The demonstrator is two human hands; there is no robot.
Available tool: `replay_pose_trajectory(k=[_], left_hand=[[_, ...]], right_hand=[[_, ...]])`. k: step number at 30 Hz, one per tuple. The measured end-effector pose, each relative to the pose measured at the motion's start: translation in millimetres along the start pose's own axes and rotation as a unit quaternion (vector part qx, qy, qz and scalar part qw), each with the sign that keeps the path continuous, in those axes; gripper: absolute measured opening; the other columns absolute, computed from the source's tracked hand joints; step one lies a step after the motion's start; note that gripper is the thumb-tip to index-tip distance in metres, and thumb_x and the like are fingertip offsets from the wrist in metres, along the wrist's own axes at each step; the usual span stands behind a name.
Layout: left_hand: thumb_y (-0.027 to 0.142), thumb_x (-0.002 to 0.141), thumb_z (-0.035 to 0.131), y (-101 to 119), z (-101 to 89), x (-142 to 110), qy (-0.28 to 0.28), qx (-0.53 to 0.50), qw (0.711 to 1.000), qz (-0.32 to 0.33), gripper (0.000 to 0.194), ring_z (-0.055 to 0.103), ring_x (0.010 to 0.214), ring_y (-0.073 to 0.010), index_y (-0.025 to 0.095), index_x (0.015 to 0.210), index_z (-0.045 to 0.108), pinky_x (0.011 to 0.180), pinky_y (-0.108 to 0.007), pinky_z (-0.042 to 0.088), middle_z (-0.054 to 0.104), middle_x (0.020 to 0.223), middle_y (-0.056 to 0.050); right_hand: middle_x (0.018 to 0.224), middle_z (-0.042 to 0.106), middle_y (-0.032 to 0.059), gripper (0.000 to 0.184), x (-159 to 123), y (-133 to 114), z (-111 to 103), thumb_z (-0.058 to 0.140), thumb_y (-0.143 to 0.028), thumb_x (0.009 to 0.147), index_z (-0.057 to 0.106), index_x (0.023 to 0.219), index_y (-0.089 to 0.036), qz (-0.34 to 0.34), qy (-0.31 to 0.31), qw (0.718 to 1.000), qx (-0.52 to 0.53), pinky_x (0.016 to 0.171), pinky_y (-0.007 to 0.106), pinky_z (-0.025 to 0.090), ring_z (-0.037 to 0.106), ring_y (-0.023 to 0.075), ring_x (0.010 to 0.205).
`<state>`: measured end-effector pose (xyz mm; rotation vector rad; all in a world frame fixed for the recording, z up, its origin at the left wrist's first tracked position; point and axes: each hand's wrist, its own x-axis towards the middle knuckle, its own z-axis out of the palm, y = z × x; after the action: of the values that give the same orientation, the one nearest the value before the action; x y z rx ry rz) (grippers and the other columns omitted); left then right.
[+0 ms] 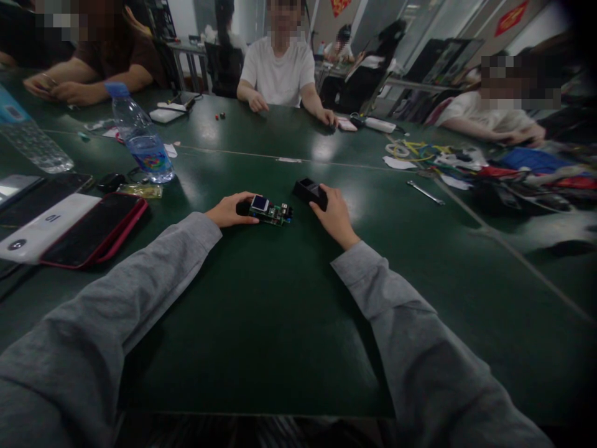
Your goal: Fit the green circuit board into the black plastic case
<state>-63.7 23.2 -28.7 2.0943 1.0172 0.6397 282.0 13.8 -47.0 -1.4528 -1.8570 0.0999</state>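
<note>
While the left hand [227,210] holds a green circuit board [275,215] by its left end, the right hand [338,218] holds a black case [303,190] just right of the board and slightly beyond it. The fingers of the left hand are partly closed, thumb at the near edge, with the board gripped between them. The fingers of the right hand are bent around the case's right end and have hold of it. Board and case are apart; whether either touches the dark green tabletop [252,323] cannot be told. The board carries a small screen [260,203] facing up; components at its right end are too small to identify. Left of the board and beyond it stands a blue-capped bottle [142,140]; well left of the board lies a dark device with a red edge [96,230]. Right of the board lie a metal wrench [425,192] and, farther right, a mixed heap [522,177]. Well beyond the board sits a person in a white shirt [280,71].
</note>
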Motion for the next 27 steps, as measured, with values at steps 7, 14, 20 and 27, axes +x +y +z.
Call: replay_pose_trajectory(k=[7, 14, 20, 27], left_hand=[[0.052, 0.076, 0.081, -1.5, -2.0, -0.1, 0.0, 0.019, 1.0, -0.015, 0.07, 0.059, 0.133, -0.0346, 0.025, 0.137, 0.06, 0.115, -0.06, 0.043, 0.064, 0.141, -0.011], [0.056, 0.075, 0.081, -0.9, -0.7, 0.2, -0.002, 0.024, 1.0, -0.02, 0.075, 0.058, 0.135, -0.0346, 0.022, 0.138, 0.06, 0.116, -0.057, 0.042, 0.063, 0.142, -0.013], [0.056, 0.076, 0.08, -2.4, -1.1, 0.8, -0.004, 0.031, 0.999, -0.018, 0.073, 0.058, 0.133, -0.0345, 0.023, 0.138, 0.06, 0.116, -0.058, 0.041, 0.064, 0.14, -0.012], [0.052, 0.078, 0.079, -2.8, -2.7, -0.1, -0.009, 0.03, 0.999, -0.018, 0.071, 0.058, 0.134, -0.0342, 0.024, 0.14, 0.059, 0.115, -0.059, 0.042, 0.064, 0.142, -0.011]], right_hand=[[0.134, 0.058, 0.0196, 0.059, -1.1, 2.1, 2.5, 0.063, -0.029, 0.091, 0.051, 0.148, -0.016, -0.011, 0.002, 1.0, -0.006, 0.113, 0.067, 0.048, 0.059, 0.0397, 0.13], [0.135, 0.058, 0.0201, 0.059, -1.7, -1.6, 2.3, 0.062, -0.028, 0.094, 0.049, 0.15, -0.013, -0.004, -0.008, 0.999, -0.051, 0.113, 0.063, 0.05, 0.06, 0.0386, 0.131], [0.136, 0.058, 0.021, 0.058, -1.7, -5.6, 0.7, 0.059, -0.029, 0.096, 0.047, 0.151, -0.013, 0.003, -0.016, 0.997, -0.07, 0.112, 0.063, 0.051, 0.059, 0.0393, 0.131], [0.137, 0.056, 0.0215, 0.061, -1.3, -4.2, 1.9, 0.059, -0.03, 0.094, 0.047, 0.151, -0.013, 0.006, -0.02, 0.999, -0.041, 0.115, 0.065, 0.048, 0.058, 0.0405, 0.133]])
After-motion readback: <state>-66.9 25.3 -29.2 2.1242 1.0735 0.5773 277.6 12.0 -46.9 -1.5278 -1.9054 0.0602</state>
